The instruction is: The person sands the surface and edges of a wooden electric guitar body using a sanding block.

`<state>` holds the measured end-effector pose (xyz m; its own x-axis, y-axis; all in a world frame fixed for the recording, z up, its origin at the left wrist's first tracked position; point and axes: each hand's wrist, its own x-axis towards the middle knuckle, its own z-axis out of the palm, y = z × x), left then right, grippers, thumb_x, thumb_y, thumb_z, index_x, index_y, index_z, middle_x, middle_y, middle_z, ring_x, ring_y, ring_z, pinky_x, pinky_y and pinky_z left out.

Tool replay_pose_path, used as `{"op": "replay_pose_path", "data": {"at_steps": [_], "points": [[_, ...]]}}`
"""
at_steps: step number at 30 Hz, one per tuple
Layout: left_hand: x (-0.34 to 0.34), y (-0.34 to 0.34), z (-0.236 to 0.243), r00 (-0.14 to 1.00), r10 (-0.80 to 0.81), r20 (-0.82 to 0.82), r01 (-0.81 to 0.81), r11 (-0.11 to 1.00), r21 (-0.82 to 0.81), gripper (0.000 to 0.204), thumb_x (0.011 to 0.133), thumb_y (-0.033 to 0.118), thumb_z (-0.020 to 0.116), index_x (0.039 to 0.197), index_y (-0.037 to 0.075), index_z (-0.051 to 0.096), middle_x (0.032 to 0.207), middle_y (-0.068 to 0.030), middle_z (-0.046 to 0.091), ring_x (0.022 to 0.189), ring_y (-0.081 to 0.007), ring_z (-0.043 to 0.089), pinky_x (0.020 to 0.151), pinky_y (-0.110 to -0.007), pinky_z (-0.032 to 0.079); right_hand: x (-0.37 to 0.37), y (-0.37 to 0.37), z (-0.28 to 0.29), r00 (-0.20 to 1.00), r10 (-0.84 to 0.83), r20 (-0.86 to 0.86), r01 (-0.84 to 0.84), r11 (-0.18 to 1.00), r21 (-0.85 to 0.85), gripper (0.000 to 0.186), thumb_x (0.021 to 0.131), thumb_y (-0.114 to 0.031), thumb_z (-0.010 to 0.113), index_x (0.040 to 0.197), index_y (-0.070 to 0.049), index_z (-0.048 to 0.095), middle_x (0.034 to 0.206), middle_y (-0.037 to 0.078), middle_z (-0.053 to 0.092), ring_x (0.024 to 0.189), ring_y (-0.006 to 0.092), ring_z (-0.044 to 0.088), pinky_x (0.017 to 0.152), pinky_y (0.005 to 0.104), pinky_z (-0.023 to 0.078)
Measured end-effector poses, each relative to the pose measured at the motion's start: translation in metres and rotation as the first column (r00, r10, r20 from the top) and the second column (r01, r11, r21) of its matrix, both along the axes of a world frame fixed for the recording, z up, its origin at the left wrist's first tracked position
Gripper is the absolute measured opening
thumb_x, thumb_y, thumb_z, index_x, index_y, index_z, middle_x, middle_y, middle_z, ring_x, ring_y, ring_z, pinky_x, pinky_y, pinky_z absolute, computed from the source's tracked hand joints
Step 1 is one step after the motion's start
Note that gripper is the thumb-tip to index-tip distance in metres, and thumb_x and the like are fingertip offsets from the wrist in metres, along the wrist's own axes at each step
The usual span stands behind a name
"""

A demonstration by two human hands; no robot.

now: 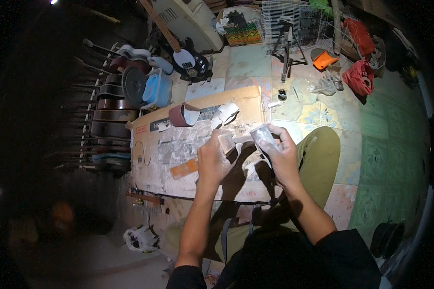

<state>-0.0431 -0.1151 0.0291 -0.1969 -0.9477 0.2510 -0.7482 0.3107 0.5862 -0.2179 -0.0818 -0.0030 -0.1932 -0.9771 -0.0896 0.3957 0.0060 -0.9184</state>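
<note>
My left hand (213,156) is closed around a small pale brown block (226,143), its flat face turned up. A flat, grey, dusty rectangular piece (264,136) sits in my right hand (283,151), pinched between thumb and fingers; its exact kind I cannot make out. The two pieces are held apart above a cardboard sheet (152,180) streaked with white dust. Beyond my left hand lie a curled strip of dark red sandpaper (179,116) and a torn white scrap (225,114). An orange flat piece (183,169) rests left of my left wrist.
Several guitars (113,115) stand in a row at the left. A blue plastic bin (155,89) and an electric guitar (187,60) are behind the cardboard. A small tripod (287,43), an orange dustpan (325,59) and a red bag (359,78) are on the tiled floor at the far right.
</note>
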Motion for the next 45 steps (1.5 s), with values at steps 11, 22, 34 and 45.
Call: {"op": "replay_pose_path", "data": {"at_steps": [11, 22, 34, 45], "points": [[-0.008, 0.03, -0.035, 0.987, 0.163, -0.006, -0.163, 0.986, 0.028, 0.04, 0.073, 0.031, 0.08, 0.088, 0.003, 0.056, 0.071, -0.0157, 0.066, 0.068, -0.0303, 0.07, 0.061, -0.038, 0.051, 0.014, 0.031, 0.024, 0.935, 0.009, -0.354, -0.029, 0.998, -0.053, 0.048, 0.082, -0.017, 0.078, 0.121, 0.004, 0.06, 0.105, 0.011, 0.064, 0.101, 0.0169, 0.061, 0.089, 0.0303, 0.049], [-0.015, 0.031, -0.038, 0.973, 0.216, -0.081, -0.22, 0.974, -0.048, 0.022, 0.081, 0.019, 0.071, 0.087, 0.001, 0.059, 0.069, -0.0151, 0.063, 0.065, -0.0292, 0.066, 0.056, -0.039, 0.047, 0.01, 0.011, 0.043, 0.984, 0.029, -0.177, -0.038, 0.998, -0.044, 0.02, 0.081, -0.009, 0.072, 0.099, -0.002, 0.066, 0.096, 0.015, 0.066, 0.084, 0.0256, 0.066, 0.078, 0.0323, 0.052], [-0.017, 0.032, -0.041, 0.96, 0.255, -0.117, -0.26, 0.965, -0.028, 0.009, 0.078, 0.005, 0.066, 0.081, 0.002, 0.058, 0.07, -0.0162, 0.061, 0.065, -0.0352, 0.063, 0.056, -0.041, 0.045, 0.003, 0.037, 0.025, 0.909, 0.031, -0.416, -0.16, 0.947, -0.278, 0.035, 0.086, -0.008, 0.072, 0.117, 0.003, 0.06, 0.11, 0.012, 0.066, 0.097, 0.0161, 0.062, 0.083, 0.0302, 0.05], [-0.016, 0.032, -0.039, 0.979, 0.183, -0.085, -0.194, 0.969, -0.151, 0.02, 0.079, 0.015, 0.071, 0.08, 0.001, 0.056, 0.064, -0.0163, 0.057, 0.059, -0.0363, 0.061, 0.051, -0.042, 0.042, 0.018, 0.019, 0.024, 0.985, 0.155, -0.077, -0.171, 0.945, -0.278, 0.026, 0.087, -0.004, 0.065, 0.112, 0.002, 0.061, 0.098, 0.009, 0.065, 0.075, 0.0137, 0.06, 0.067, 0.0288, 0.051]]}}
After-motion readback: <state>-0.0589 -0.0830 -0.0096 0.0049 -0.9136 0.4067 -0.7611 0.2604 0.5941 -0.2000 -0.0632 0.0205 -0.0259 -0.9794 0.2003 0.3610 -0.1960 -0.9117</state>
